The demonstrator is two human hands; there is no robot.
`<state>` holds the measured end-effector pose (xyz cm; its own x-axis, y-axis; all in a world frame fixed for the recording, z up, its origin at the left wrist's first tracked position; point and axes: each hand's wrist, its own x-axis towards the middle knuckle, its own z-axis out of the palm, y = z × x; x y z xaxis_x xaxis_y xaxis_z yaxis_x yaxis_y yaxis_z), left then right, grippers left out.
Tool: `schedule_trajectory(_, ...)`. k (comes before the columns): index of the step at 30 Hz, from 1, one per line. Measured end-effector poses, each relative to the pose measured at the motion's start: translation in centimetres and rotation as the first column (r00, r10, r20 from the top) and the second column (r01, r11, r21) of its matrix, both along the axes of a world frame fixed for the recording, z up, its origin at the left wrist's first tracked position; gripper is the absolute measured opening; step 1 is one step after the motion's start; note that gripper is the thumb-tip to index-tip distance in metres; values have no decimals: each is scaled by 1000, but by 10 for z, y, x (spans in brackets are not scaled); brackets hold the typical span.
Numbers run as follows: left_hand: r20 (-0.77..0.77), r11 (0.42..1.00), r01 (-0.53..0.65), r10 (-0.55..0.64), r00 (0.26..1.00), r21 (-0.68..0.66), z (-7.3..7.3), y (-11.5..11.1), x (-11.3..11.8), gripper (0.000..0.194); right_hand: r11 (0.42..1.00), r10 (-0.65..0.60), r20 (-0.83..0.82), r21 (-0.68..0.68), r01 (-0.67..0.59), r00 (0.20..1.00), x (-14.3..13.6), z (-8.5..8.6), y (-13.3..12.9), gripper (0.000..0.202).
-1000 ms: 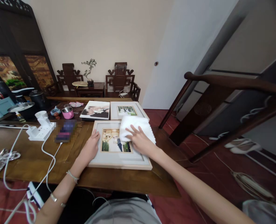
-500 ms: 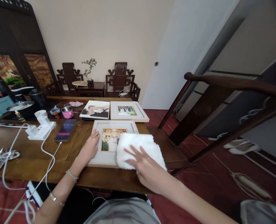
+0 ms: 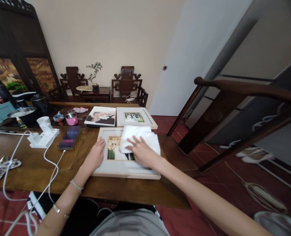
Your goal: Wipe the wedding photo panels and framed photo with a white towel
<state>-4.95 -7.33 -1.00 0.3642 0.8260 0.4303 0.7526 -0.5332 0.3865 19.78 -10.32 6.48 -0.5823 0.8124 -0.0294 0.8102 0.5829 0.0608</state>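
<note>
A light wooden picture frame [image 3: 126, 174] lies flat near the table's front edge, with a photo inside a pale mat. My left hand [image 3: 96, 153] rests on its left border, fingers apart. Spread over a folded white cloth [image 3: 140, 137], my right hand [image 3: 142, 151] presses it on the upper right part of the frame. The cloth hides part of the photo and the frame's upper right corner. Just behind lie a second framed photo [image 3: 135, 117] and a white-edged photo panel [image 3: 101, 116].
On the wooden table [image 3: 71, 175], a white power strip [image 3: 43, 138] with cables, a phone [image 3: 68, 138] and a pink cup [image 3: 71, 119] stand to the left. A wooden chair [image 3: 214, 114] is at the right.
My right hand and the white cloth have moved away from me and slightly left, uncovering the frame's lower right corner. My left hand has stayed in place.
</note>
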Motion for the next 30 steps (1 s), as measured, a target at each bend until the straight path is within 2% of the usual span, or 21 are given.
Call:
schedule_trajectory(3, 15, 1000, -4, 4, 1000, 12, 1, -1, 1, 53, 990, 44, -22, -130, -47, 999, -2, 15, -32, 59)
schedule_trajectory(5, 19, 1000, -8, 8, 1000, 13, 2, -2, 1, 52, 974, 107, -83, -190, -121, 991, -4, 24, -53, 59)
schedule_trajectory(7, 15, 1000, -11, 11, 1000, 11, 3, -3, 1, 50, 957, 164, -157, -215, -196, 974, -6, 27, -70, 60)
schedule_trajectory(9, 5, 1000, -15, 15, 1000, 12, 4, -4, 1, 49, 950, 182, -206, -216, -226, 962, -8, 23, -78, 61)
schedule_trajectory(12, -19, 1000, -17, 17, 1000, 16, 3, -4, 1, 47, 965, 164, -220, -165, -202, 962, -8, 7, -68, 62)
schedule_trajectory(16, -34, 1000, -5, 5, 999, 10, 4, -4, 2, 41, 995, 90, -145, -22, -95, 985, -3, -11, -19, 61)
schedule_trajectory(19, -39, 1000, -11, 10, 999, -14, 6, -6, 3, 38, 996, 21, -89, 87, -13, 996, 0, -13, 22, 60)
schedule_trajectory(22, -43, 999, -33, 32, 999, -32, 7, -7, 3, 40, 993, -19, -36, 118, 23, 999, -5, -13, 45, 56)
schedule_trajectory(25, -67, 998, -52, 49, 997, -41, 5, -6, 3, 41, 997, 0, 6, 72, -1, 1000, -15, -12, 40, 57)
schedule_trajectory(27, -87, 997, -58, 54, 995, -44, 3, -5, 2, 41, 999, 37, 3, 13, -37, 999, -22, -7, 21, 61)
schedule_trajectory(30, -90, 998, -54, 51, 995, -26, 0, -3, 1, 41, 983, 107, -45, -145, -112, 993, -31, 10, -16, 63)
